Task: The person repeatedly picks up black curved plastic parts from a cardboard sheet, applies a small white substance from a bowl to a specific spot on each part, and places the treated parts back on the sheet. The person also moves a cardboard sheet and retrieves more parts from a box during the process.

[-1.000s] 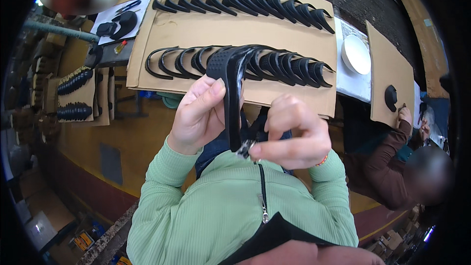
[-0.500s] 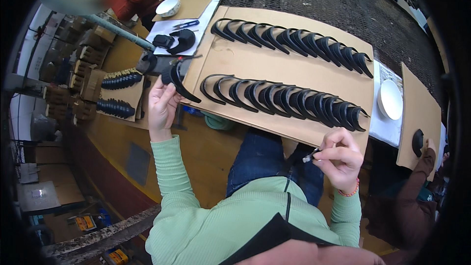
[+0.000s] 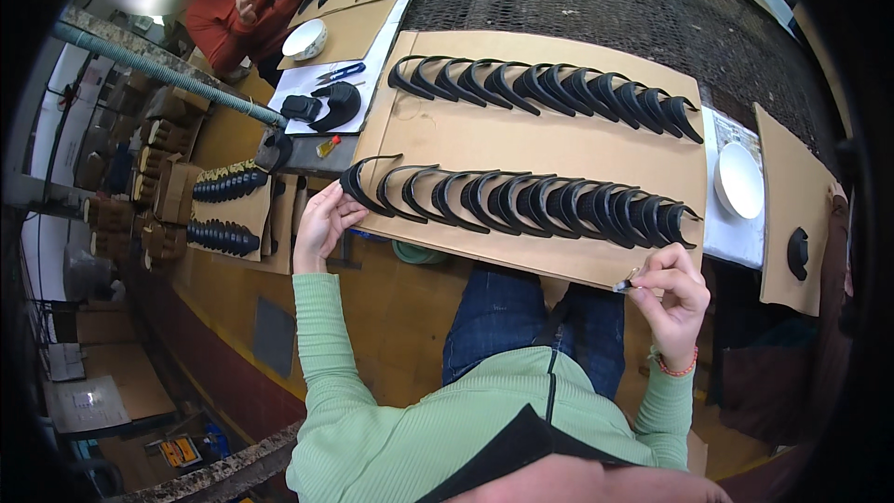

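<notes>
My left hand is at the left end of the near row, its fingers pinching the edge of a curved black piece that rests on the cardboard sheet. Alongside it runs the near row of curved black pieces, overlapping one another. A second such row lies farther back on the same sheet. By the sheet's front right edge, my right hand pinches a small dark tool with a pale tip. Its kind cannot be made out.
At left, a bench corner carries blue-handled snips, black curved parts and a small yellow bottle. White bowls stand on both sides. A person in orange works at far left; a brown sleeve shows at right.
My left hand has lowered the curved black piece from the air onto the cardboard, at the left end of the near row. My right hand has shifted slightly rightward, still holding the small tool.
</notes>
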A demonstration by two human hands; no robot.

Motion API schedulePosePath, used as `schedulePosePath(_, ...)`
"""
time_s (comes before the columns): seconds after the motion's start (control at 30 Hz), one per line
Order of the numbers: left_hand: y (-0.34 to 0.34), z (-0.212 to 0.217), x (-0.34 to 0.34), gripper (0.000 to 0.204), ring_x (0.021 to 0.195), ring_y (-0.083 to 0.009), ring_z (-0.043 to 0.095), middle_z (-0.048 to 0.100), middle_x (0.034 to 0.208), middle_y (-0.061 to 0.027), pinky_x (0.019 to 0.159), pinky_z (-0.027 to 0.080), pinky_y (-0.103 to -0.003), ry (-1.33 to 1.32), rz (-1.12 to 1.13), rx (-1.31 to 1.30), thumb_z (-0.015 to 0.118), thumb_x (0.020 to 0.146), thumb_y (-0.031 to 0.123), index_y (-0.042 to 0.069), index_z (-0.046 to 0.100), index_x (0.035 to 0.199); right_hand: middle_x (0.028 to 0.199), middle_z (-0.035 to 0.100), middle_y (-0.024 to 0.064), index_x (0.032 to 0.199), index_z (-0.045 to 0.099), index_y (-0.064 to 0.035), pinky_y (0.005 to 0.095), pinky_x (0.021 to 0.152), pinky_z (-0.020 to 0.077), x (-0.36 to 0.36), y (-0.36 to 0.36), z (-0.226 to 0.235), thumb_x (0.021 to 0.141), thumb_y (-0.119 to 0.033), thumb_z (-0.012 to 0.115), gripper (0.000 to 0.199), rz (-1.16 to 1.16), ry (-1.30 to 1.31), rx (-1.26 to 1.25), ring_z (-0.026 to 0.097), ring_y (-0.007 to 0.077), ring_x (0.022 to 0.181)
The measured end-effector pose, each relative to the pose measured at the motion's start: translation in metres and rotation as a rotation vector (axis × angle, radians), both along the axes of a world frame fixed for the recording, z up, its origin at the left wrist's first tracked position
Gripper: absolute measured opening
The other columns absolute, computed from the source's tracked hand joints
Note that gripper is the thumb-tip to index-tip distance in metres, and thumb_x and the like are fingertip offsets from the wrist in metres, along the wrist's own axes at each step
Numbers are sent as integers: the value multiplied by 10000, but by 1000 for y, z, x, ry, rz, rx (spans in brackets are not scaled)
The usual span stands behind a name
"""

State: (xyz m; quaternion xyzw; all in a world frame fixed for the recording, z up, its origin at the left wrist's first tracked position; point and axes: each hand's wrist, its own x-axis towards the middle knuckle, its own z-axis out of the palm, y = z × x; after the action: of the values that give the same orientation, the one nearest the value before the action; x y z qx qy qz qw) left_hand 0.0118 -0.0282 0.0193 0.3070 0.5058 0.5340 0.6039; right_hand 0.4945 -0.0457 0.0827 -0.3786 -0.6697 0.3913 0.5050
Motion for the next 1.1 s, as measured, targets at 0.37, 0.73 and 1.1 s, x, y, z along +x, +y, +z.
schedulePosePath(0.37, 2, 2, 3, 329, 709, -187, 676, 673, 875, -130, 607, 563, -261, 457, 170, -206, 491, 949, 130, -23, 527, 1238, 802, 528, 69, 803, 653, 20, 241, 667, 406, 24, 0, -4, 680, 66, 699, 139, -161, 6, -4, 505, 141, 748)
schedulePosePath(0.73, -26, -4, -13, 305, 682, -75, 580, 634, 863, -33, 638, 502, -211, 586, 382, 43, 573, 924, 144, 21, 561, 1203, 846, 633, 36, 885, 637, 40, 205, 691, 459, 115, -5, -44, 825, 18, 651, 66, -715, 368, -120, 576, 77, 749)
schedulePosePath(1.1, -49, -17, 49, 276, 701, -48, 573, 624, 854, -12, 642, 498, -188, 641, 433, 119, 567, 925, 116, 29, 581, 1187, 753, 669, 25, 888, 679, -18, 178, 550, 418, 169, 38, -119, 799, -104, 708, 127, -916, 273, -386, 578, 55, 617)
